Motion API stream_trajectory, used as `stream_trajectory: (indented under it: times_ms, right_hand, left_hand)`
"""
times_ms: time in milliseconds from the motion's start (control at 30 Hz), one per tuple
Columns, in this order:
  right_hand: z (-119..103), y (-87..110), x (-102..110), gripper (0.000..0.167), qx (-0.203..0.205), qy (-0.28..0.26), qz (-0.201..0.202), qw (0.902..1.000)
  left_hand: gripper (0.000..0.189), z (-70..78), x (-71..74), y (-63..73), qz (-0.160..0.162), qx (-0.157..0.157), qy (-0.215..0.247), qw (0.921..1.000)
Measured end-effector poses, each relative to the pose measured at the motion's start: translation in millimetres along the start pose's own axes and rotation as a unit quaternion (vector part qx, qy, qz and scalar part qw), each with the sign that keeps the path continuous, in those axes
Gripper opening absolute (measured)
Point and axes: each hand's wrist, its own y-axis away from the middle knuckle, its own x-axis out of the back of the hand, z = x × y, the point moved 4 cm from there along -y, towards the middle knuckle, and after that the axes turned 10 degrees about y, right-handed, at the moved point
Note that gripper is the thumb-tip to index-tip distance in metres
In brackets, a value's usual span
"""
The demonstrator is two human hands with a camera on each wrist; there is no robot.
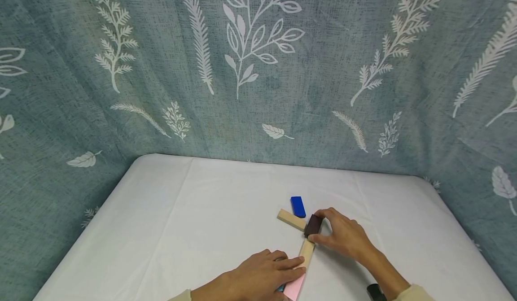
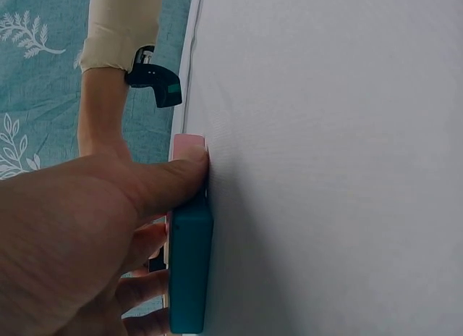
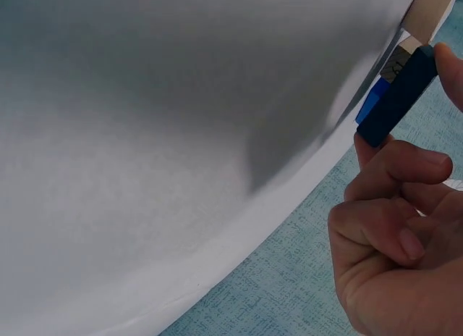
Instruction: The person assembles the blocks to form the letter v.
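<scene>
In the head view my right hand [image 1: 343,233] pinches a dark brown rectangular block [image 1: 313,225] between thumb and fingertips. The block meets the upper end of a pale wooden strip [image 1: 307,250]. A second wooden strip [image 1: 291,220] slants off to the left, and a blue block [image 1: 298,207] lies just beyond it. My left hand [image 1: 258,272] rests across the lower strip and a pink block [image 1: 295,287], fingers spread over them. Beneath that hand is a teal block [image 2: 190,271], mostly covered in the head view; the left thumb presses the pink block [image 2: 189,142].
The blocks lie on a white cloth-covered table [image 1: 161,229]. A leaf-patterned blue-green curtain [image 1: 315,76] hangs behind and at the sides. By the right forearm a black device [image 1: 375,292] is partly visible.
</scene>
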Motion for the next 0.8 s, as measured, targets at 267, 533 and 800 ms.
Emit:
stream_trajectory:
  times_ms: [267,533,800]
  right_hand:
    - [-3.1,2.2,-0.8,0.063,0.015,0.001,0.01,0.9998]
    - [-3.7,2.3,-0.7,0.062,0.019,0.004,0.011,0.9998]
    - [-3.7,1.7,-2.7,0.062,0.019,0.013,0.008,0.9997]
  left_hand:
    - [0.068,0.2,-0.7,0.3,0.003,-0.004,-0.004,1.0]
    - [0.068,0.6,-1.2,1.1,0.011,-0.008,-0.014,0.9998]
    - [0.068,0.2,-2.2,1.1,0.013,-0.009,-0.018,0.9997]
